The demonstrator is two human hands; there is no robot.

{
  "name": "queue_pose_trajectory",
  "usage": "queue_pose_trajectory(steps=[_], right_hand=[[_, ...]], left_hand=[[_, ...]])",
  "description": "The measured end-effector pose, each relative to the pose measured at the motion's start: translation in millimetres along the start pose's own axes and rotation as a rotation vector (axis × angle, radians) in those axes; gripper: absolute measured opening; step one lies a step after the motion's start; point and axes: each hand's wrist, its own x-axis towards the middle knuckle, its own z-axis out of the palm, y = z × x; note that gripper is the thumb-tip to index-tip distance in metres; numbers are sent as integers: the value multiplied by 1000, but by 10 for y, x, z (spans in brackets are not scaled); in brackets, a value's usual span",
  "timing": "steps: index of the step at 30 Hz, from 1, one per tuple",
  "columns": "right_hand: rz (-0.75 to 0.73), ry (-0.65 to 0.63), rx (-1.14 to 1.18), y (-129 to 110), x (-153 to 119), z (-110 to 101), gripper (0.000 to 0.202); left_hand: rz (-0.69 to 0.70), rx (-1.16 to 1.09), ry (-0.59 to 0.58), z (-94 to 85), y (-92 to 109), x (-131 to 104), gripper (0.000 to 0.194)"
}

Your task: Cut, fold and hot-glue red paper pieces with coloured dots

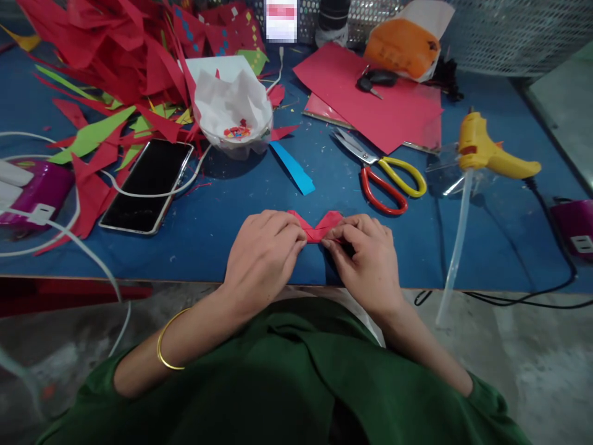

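On the blue table (333, 185) there is a clear round bowl (248, 143), and inside it is a crumpled white paper lining (225, 96). At the bottom of this lining lie small red and orange pieces (237, 132), too small to tell exactly what they are. Further to the right is an orange and white plastic packet (403, 49); its content cannot be seen.

The folded red paper piece (315, 233) is close to the front edge of the table, between the two hands. The left hand (264, 253) is grasping its left part, with the thumb and fingers closed together on it. The right hand (368, 256) pinches its right part between the thumb and the bent forefinger. The middle of the paper shows between the fingertips, in a V form, and its two upper corners stand out above them; the ends are partly hidden by the fingers.

Beyond the paper lies a narrow bright blue paper strip (294, 168), apart from both hands. The scissors with one red and one yellow handle (384, 176) rest near the right hand, not touching it.
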Motion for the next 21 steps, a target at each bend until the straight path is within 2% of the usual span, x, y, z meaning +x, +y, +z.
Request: queue_pose_trajectory(steps=[8, 16, 21], right_hand=[[44, 6, 46, 7, 25, -10, 7], [34, -36, 9, -9, 111, -26, 9], [-4, 14, -33, -19, 192, 3, 10]], left_hand=[[-45, 35, 38, 16, 35, 50, 12], [-15, 121, 38, 10, 31, 124, 16], [-24, 156, 93, 19, 27, 161, 19]])
